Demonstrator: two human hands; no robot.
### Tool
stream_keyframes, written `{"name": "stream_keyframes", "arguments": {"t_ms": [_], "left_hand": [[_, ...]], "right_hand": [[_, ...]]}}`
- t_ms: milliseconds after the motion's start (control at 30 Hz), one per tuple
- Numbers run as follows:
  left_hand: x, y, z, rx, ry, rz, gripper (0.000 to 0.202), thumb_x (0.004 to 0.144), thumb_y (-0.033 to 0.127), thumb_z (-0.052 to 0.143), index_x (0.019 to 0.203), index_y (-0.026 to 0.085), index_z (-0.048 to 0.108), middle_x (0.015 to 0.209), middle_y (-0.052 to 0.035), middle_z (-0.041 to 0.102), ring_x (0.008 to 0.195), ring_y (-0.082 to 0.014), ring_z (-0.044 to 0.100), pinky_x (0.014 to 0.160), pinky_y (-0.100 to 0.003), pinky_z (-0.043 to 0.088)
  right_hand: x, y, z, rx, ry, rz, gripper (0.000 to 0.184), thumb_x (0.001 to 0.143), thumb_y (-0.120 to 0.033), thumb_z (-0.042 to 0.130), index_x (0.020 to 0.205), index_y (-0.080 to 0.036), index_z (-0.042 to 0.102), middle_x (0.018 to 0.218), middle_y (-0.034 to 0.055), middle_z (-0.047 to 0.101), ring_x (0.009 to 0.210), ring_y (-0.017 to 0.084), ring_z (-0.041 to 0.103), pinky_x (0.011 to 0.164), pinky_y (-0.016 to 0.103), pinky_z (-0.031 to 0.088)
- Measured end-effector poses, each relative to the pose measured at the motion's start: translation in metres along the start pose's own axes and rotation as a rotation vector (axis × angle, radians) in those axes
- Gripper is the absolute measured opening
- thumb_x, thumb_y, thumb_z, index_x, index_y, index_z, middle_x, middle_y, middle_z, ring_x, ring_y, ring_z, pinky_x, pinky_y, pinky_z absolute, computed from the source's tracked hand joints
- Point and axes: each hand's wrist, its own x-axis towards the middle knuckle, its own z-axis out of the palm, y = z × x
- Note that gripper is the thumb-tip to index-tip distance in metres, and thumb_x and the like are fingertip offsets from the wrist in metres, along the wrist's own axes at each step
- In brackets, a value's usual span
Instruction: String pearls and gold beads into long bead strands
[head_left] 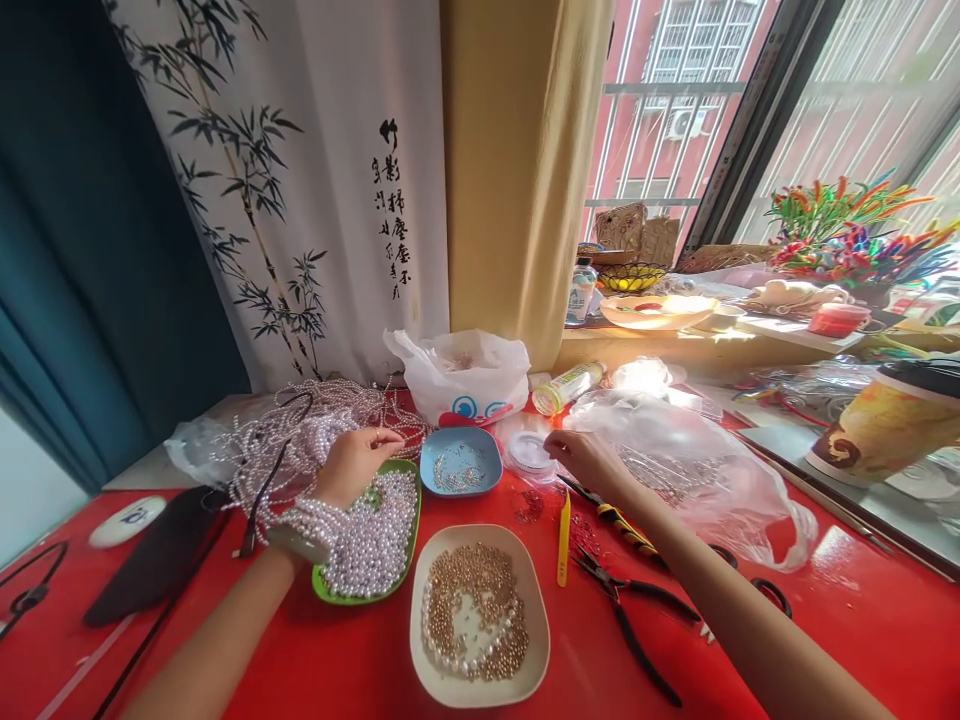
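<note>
My left hand (352, 462) hovers over the green dish (409, 555) heaped with white pearl beads, fingers curled in a pinch, a wide pearl bracelet on the wrist. What it pinches is too small to see. My right hand (589, 458) rests beside a clear spool of thread (531, 452), fingers pinched together, possibly on fine thread. Between the hands sits a small blue dish (460, 462) with tiny silver pieces. Nearer me stands a cream dish (480, 615) of gold beads and a few pearls.
Strings of pearls (300, 430) lie heaped at the back left. Pliers (630, 600) and a yellow tool (563, 537) lie on the red table under my right arm. Plastic bags (697, 470), a white bag (465, 375), a paper cup (885, 420) and a cluttered windowsill surround the spot.
</note>
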Motion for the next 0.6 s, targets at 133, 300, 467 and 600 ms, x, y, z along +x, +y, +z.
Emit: {"name": "stream_keyframes", "arguments": {"t_ms": [133, 300, 467, 600], "left_hand": [[0.004, -0.008, -0.002, -0.053, -0.007, -0.027, 0.027, 0.065, 0.04, 0.055, 0.075, 0.018, 0.067, 0.072, -0.0031, 0.068, 0.066, -0.0174, 0.06, 0.06, -0.025, 0.045], [0.006, -0.011, -0.008, -0.05, 0.026, -0.038, 0.032, 0.068, 0.041, 0.051, 0.08, 0.015, 0.064, 0.06, -0.0032, 0.063, 0.057, -0.0165, 0.058, 0.055, -0.026, 0.044], [0.008, -0.017, -0.014, -0.154, 0.04, -0.092, 0.03, 0.066, 0.039, 0.053, 0.079, 0.013, 0.061, 0.059, -0.0033, 0.062, 0.056, -0.016, 0.058, 0.054, -0.026, 0.044], [0.011, -0.022, -0.013, -0.169, 0.023, -0.113, 0.028, 0.064, 0.038, 0.054, 0.076, 0.013, 0.06, 0.053, -0.0012, 0.059, 0.052, -0.0152, 0.056, 0.051, -0.025, 0.042]], "right_hand": [[0.003, 0.011, 0.001, 0.163, -0.087, 0.044, 0.02, 0.074, -0.028, 0.045, 0.071, -0.017, 0.061, 0.066, 0.0018, 0.063, 0.057, 0.011, 0.052, 0.055, 0.022, 0.036], [0.0, 0.01, 0.0, 0.374, -0.22, 0.064, 0.03, 0.075, -0.036, 0.043, 0.074, -0.012, 0.061, 0.063, 0.0029, 0.061, 0.048, 0.008, 0.046, 0.047, 0.02, 0.036], [-0.008, 0.001, -0.008, 0.515, -0.304, 0.036, 0.036, 0.074, -0.041, 0.044, 0.082, -0.01, 0.061, 0.066, 0.0031, 0.058, 0.056, 0.008, 0.049, 0.051, 0.021, 0.04], [-0.01, 0.005, -0.012, 0.523, -0.302, 0.063, 0.033, 0.071, -0.039, 0.048, 0.081, -0.01, 0.06, 0.064, 0.0024, 0.057, 0.055, 0.009, 0.049, 0.05, 0.021, 0.04]]}}
